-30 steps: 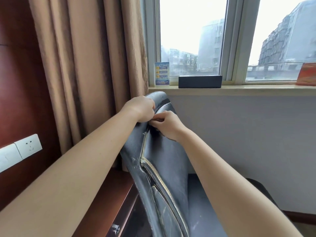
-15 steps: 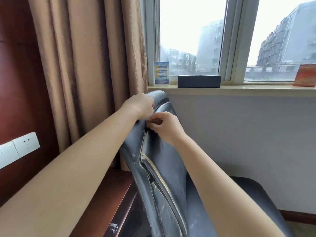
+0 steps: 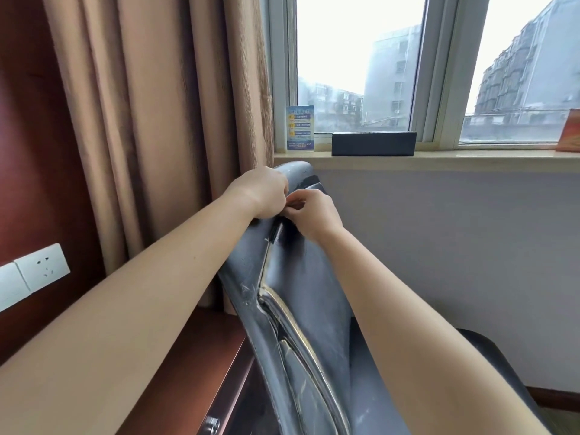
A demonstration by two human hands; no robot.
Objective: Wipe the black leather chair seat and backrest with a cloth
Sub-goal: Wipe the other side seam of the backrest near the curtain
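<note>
While both of your hands are busy at the top of the backrest (image 3: 310,277), no wiping stroke shows, and I cannot make out a cloth anywhere in the head view. Your left hand (image 3: 262,196) sits curled over the upper edge of the chair back, fingers bent down onto the leather. Your right hand (image 3: 314,215) is just beside it, touching it, with thumb and fingers pinched together at a small dark scrap or flap where the trim meets the top edge. What exactly they pinch is too small to tell; it could be peeling leather or a bit of dark cloth.

Judging from the surface, little looks finished. Pale scuffs and streaks remain along the side rim of the backrest and lower down near the gold piping (image 3: 292,321). Only a dark slice of the seat (image 3: 489,350) shows past your right forearm, so its condition cannot be judged. I would count the backrest as barely started and the seat as still to do.
</note>
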